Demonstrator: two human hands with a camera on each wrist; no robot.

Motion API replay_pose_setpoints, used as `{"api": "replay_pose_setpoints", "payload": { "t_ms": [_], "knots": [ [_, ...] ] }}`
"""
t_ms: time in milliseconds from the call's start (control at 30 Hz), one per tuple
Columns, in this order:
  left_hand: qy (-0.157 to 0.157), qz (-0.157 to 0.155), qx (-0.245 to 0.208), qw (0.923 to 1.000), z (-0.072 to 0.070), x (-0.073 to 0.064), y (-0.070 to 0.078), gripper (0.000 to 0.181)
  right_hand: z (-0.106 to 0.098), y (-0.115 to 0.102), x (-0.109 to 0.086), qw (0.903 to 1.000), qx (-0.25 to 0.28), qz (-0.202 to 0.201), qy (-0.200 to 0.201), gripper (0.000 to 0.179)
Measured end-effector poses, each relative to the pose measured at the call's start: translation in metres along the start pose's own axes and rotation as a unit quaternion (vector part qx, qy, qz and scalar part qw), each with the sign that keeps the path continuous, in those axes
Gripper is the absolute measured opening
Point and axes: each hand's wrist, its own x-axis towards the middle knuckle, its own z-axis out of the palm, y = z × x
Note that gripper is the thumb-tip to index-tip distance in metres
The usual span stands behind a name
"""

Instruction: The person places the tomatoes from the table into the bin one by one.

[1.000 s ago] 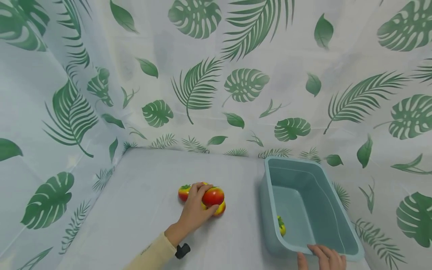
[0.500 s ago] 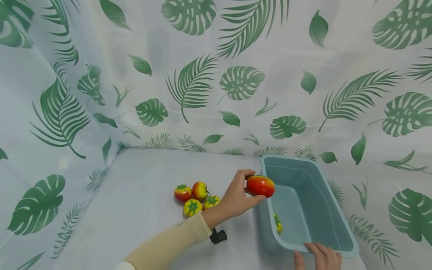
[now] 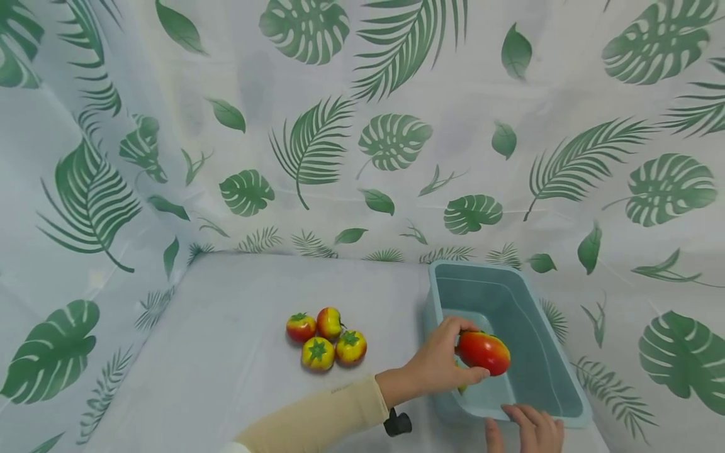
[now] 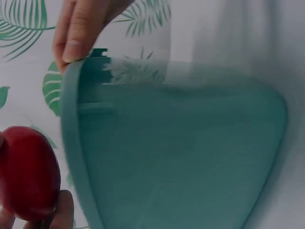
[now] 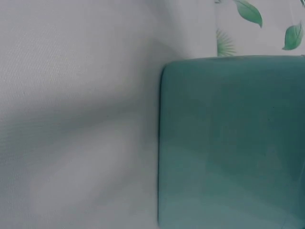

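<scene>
My left hand (image 3: pixel 438 362) holds a red tomato (image 3: pixel 484 353) between thumb and fingers, over the inside of a blue-green plastic bin (image 3: pixel 435 296). The left wrist view shows the same tomato (image 4: pixel 29 172) beside the bin's rim (image 4: pixel 71 124). At the bin's near edge is my right hand (image 3: pixel 527 428), its fingers over the rim and its thumb on the outer side. A yellow-green fruit (image 3: pixel 461 385) shows inside the bin, mostly hidden behind my left hand. The right wrist view has only the bin's outer wall (image 5: pixel 228 143), with no hand in it.
Left of the bin a small cluster lies on the white table (image 3: pixel 238 352): a red-yellow tomato (image 3: pixel 301 328), a red-yellow fruit with a stem (image 3: pixel 330 323), and two yellow tomatoes (image 3: pixel 318 353) with green leafy tops. A leaf-print curtain (image 3: pixel 340 138) stands behind and at the sides.
My left hand has lifted the red tomato from the cluster and carried it right, over the bin. My right hand stays at the bin's near rim. The head view has shifted slightly.
</scene>
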Motion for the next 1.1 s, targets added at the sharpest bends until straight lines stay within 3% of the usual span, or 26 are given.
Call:
{"api": "replay_pose_setpoints", "payload": {
  "t_ms": [133,333,667,900,1100],
  "knots": [
    [-0.009,0.010,0.029,0.9995,0.004,-0.006,-0.004,0.054,0.001,0.001,-0.001,1.0000,-0.002,-0.006,0.003,0.039],
    [-0.011,0.021,0.039,0.9990,0.006,-0.011,-0.006,0.054,0.001,0.002,0.000,0.9999,-0.002,-0.012,0.004,0.040],
    [-0.020,-0.006,0.076,0.9969,0.001,-0.016,-0.007,0.066,0.006,0.007,0.002,0.9985,0.024,-0.039,0.029,0.050],
    [-0.002,-0.004,0.072,0.9974,-0.007,-0.016,-0.013,0.065,0.006,0.007,0.002,0.9983,0.019,-0.045,0.031,0.050],
    [0.032,-0.030,0.045,0.9980,-0.027,-0.018,-0.024,0.065,0.006,0.002,0.000,0.9995,0.015,-0.012,0.026,0.042]
  ]
}}
